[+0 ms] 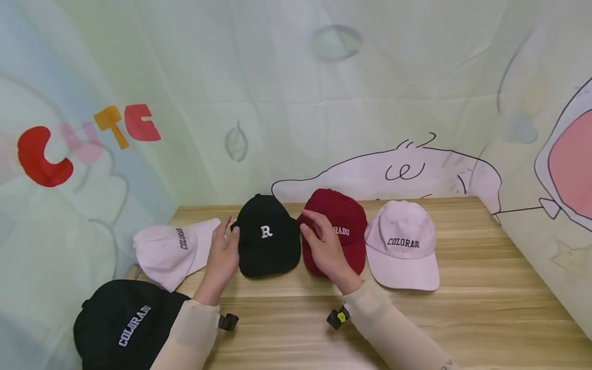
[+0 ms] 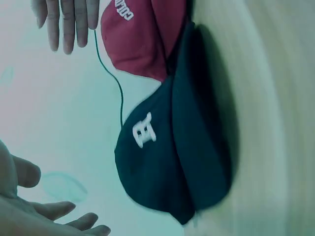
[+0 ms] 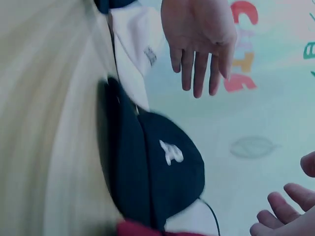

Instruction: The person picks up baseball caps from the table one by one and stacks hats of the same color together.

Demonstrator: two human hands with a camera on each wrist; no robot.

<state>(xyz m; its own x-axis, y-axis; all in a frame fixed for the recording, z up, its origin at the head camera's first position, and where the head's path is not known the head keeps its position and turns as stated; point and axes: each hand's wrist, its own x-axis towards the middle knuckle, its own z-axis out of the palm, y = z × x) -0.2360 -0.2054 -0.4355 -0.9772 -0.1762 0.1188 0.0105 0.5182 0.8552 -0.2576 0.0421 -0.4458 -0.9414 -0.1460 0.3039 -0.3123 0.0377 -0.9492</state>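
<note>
A black cap (image 1: 268, 252) with a white letter R stands on the table between the hands, brim toward the person. The left hand (image 1: 223, 259) is at its left side with fingers extended. Over the front of a dark red cap (image 1: 339, 210) is the right hand (image 1: 327, 252), hiding part of its lettering. In the left wrist view the left hand (image 2: 29, 209) and the right hand (image 2: 69, 22) both have open fingers, apart from the black cap (image 2: 152, 167). The right wrist view likewise shows nothing gripped by the right hand (image 3: 285, 216).
A pale pink COLORADO cap (image 1: 402, 246) sits at the right of the row. Another pale cap (image 1: 162, 252) lies turned sideways on the left, and a black COLORADO cap (image 1: 120, 318) is at the front left. A printed curtain (image 1: 296, 103) hangs behind the wooden table (image 1: 499, 308).
</note>
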